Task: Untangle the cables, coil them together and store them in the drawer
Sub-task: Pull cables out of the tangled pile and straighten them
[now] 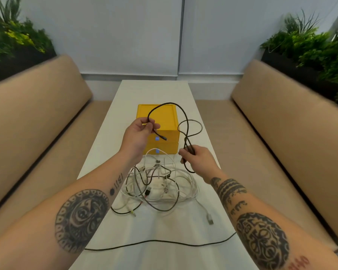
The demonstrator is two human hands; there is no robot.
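The black cable loops up in the air between both hands, in front of the yellow drawer box. The left hand pinches it near the plug end. The right hand, lower down, grips what look like gathered loops.

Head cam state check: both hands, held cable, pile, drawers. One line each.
left hand: pinches dark cable near its plug.
right hand: grips the dark cable's gathered strands.
dark cable: lifted, looped between both hands.
cable pile: tangled, on the table.
yellow drawer box: both drawers shut.
long black cable: lies alone across the near table.
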